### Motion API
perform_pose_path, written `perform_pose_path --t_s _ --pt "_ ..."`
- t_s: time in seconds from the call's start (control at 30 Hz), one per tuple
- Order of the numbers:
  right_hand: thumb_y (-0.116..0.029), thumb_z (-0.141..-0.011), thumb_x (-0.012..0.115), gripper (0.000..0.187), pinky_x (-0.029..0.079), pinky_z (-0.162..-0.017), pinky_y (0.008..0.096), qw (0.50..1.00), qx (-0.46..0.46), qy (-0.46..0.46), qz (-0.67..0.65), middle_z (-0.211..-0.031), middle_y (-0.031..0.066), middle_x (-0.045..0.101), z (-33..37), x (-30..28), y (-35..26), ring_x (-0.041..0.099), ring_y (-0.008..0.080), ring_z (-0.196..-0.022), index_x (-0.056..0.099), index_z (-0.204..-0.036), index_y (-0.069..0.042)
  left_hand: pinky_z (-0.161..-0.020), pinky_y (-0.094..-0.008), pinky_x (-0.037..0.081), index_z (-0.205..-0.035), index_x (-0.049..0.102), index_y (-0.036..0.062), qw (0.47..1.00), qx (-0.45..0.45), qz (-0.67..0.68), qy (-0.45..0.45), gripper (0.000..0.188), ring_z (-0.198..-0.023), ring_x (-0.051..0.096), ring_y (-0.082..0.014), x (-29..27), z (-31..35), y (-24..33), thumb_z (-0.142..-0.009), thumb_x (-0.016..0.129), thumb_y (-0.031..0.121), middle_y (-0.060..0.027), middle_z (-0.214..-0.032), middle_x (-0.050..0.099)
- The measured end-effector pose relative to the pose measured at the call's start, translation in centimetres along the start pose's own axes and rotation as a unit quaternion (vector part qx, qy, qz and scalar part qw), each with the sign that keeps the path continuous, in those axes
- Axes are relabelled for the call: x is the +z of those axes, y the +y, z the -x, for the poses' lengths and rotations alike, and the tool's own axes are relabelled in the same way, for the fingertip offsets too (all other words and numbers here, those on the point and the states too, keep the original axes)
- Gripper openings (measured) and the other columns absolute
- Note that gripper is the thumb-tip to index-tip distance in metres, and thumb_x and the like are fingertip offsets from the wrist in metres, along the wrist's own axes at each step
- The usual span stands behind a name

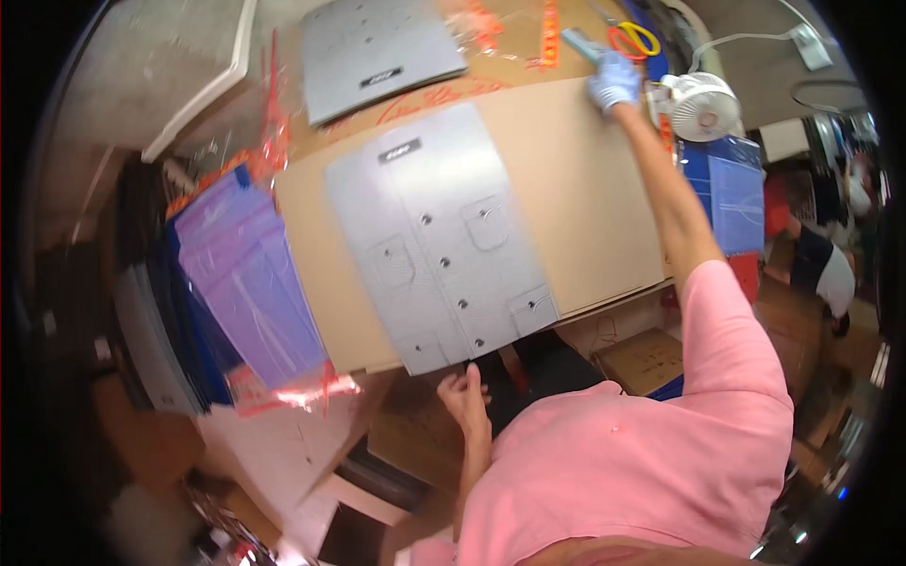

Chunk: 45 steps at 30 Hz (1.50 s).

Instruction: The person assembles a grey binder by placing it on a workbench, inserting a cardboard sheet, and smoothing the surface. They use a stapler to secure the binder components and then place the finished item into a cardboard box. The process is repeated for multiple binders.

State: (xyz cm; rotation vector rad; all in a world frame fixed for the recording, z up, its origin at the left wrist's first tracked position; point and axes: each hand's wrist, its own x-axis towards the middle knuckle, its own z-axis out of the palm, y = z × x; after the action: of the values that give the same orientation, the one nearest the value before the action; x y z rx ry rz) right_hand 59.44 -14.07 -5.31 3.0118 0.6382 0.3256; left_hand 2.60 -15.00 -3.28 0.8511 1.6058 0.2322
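A grey panel [444, 236] shaped like a jacket front, with pockets, dark buttons and a dark label, lies slanted on a large tan board [590, 189]. My left hand [464, 400] is bare and loosely curled beside the panel's lower edge, fingers apart and with nothing visible in it. Stretched to the far right, my right hand [615, 83] wears a pale glove. Its fingers are closed at the end of a light blue bar-shaped thing [580, 43], whose kind I cannot make out. Scissors [640, 40] with yellow and orange handles lie just beyond that hand.
Another grey panel [377, 57] lies at the back. Purple-blue plastic-wrapped packs [250, 274] stand along the left side. A small white fan [703, 107] stands right of my gloved hand, above blue packs [736, 203]. Orange-red printed wrapping [550, 33] lies at the back.
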Motion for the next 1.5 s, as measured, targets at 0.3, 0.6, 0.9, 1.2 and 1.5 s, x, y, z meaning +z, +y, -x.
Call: perform_pose_path --t_s 0.3,0.6,0.9,1.2,1.5 --pt "-0.037 -0.071 0.061 0.062 0.041 -0.098 0.0401 0.953 -0.067 -0.286 0.078 -0.127 0.0199 0.052 -9.5 2.8 7.0 0.050 0.0345 -0.117 0.049 -0.126 -0.011 -0.041 -0.0259 0.048 -0.094 0.049 0.0014 0.979 -0.039 0.199 -0.029 0.028 -0.055 0.059 -0.0161 2.5 -2.8 1.6 -0.082 0.069 0.017 -0.0082 -0.075 0.058" --pt "-0.032 -0.074 0.064 0.068 0.045 -0.091 0.0341 0.974 -0.129 -0.142 -0.119 -0.121 0.0200 0.051 -4.8 -4.8 4.6 0.054 0.0286 -0.108 0.041 -0.131 -0.003 -0.054 -0.0302 0.053 -0.100 0.050 0.0006 0.948 0.011 0.299 -0.108 0.021 -0.062 0.061 -0.0183 1.1 -2.8 0.7 -0.088 0.061 0.013 -0.0084 -0.081 0.059" --pt "-0.052 -0.073 0.068 0.089 0.038 -0.099 0.0499 0.095 0.135 -0.446 -0.880 -0.126 0.0187 0.045 25.7 -11.6 2.2 0.048 0.0316 -0.114 0.032 -0.134 0.002 -0.055 -0.0323 0.054 -0.095 0.055 -0.0027 0.946 0.055 0.228 -0.223 0.019 -0.065 0.064 -0.0217 1.0 -3.6 0.7 -0.088 0.061 0.014 -0.0112 -0.080 0.061" --pt "-0.028 -0.078 0.059 0.056 0.051 -0.076 0.0399 0.396 0.251 -0.565 -0.679 -0.095 0.0142 0.058 47.1 -15.4 -2.6 0.060 0.0251 -0.087 0.043 -0.123 0.001 -0.039 -0.0247 0.045 -0.095 0.053 -0.0040 0.948 0.103 0.211 -0.215 0.021 -0.051 0.059 -0.0170 1.3 -3.8 0.4 -0.088 0.061 0.015 -0.0104 -0.078 0.060" --pt "-0.041 -0.082 0.060 0.064 0.048 -0.075 0.0374 0.757 0.060 -0.445 -0.474 -0.093 0.0191 0.062 49.1 -14.6 -7.3 0.062 0.0292 -0.083 0.039 -0.130 -0.004 -0.036 -0.0248 0.043 -0.087 0.054 -0.0022 0.947 0.107 0.207 -0.220 0.024 -0.043 0.056 -0.0165 1.4 -2.3 1.7 -0.087 0.063 0.020 -0.0090 -0.057 0.057"
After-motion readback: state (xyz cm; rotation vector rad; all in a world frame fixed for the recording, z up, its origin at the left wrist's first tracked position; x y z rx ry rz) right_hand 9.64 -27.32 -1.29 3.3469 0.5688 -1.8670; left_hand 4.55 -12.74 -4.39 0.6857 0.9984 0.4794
